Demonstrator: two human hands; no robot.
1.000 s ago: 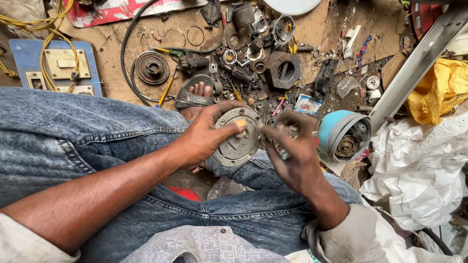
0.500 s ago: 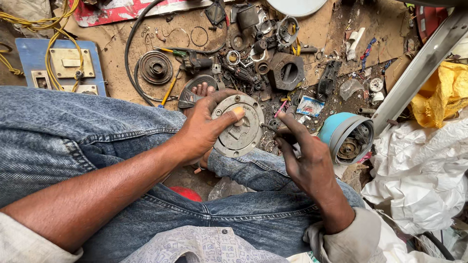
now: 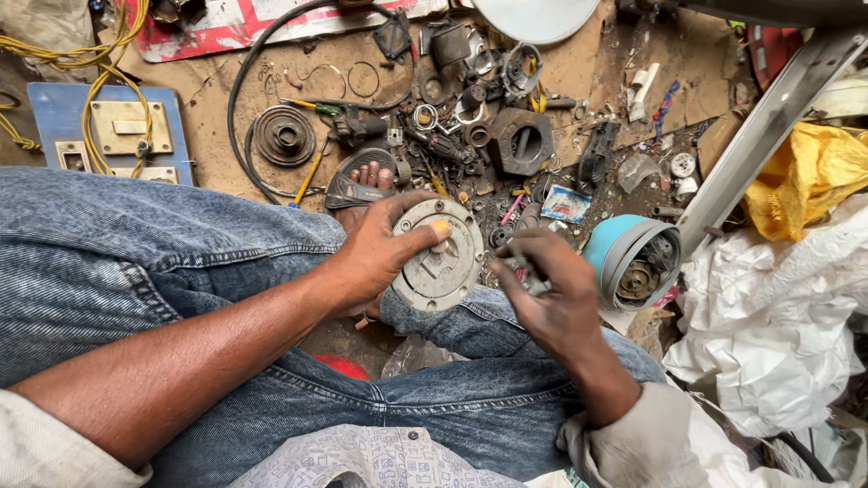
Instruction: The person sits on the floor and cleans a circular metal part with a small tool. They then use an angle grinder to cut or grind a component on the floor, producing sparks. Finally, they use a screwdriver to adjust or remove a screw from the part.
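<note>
My left hand grips a round grey metal motor cover held above my knee, thumb pressed across its face near the centre. My right hand is just to the right of the disc, fingers curled around a small slender metal tool or part whose exact kind I cannot tell. Both hands hover over my blue jeans, with my bare toes in a sandal showing just beyond the disc.
The dirt floor ahead is strewn with several motor parts, rings and screws. A wire coil and black cable lie left of them. A blue motor housing sits right. A blue switchboard with yellow wires is far left; white sacks and a yellow bag right.
The left hand has turned the grey disc slightly and the thumb now lies across its centre. The right hand has closed more around the small metal piece and dropped a little.
</note>
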